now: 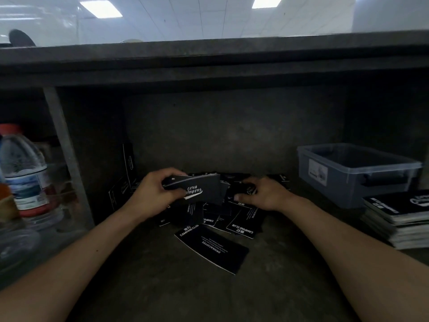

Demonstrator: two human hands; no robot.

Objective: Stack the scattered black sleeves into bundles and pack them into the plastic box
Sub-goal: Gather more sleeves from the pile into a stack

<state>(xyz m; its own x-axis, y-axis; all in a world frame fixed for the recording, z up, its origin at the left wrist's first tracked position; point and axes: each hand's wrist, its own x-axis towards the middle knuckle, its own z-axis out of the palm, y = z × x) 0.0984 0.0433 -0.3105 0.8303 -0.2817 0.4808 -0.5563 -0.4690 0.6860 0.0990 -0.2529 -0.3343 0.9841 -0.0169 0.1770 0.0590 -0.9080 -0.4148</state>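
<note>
Several flat black sleeves with white "Camping Club" print lie scattered in a pile [234, 219] on the dark worktop, one loose sleeve [212, 248] lying nearest me. My left hand [154, 194] grips a thin bundle of sleeves [200, 190] held just above the pile. To its right, my right hand [262, 194] rests on the pile with its fingers pinching a single sleeve [245, 190]. The translucent plastic box [357, 173] stands at the back right; its inside looks dark and I cannot tell what it holds.
A tall stack of finished sleeves [401, 219] sits at the right edge in front of the box. More sleeves lean against the back left wall [128, 168]. A water bottle [25, 173] and jars stand left, behind a metal post [67, 154]. A shelf hangs overhead.
</note>
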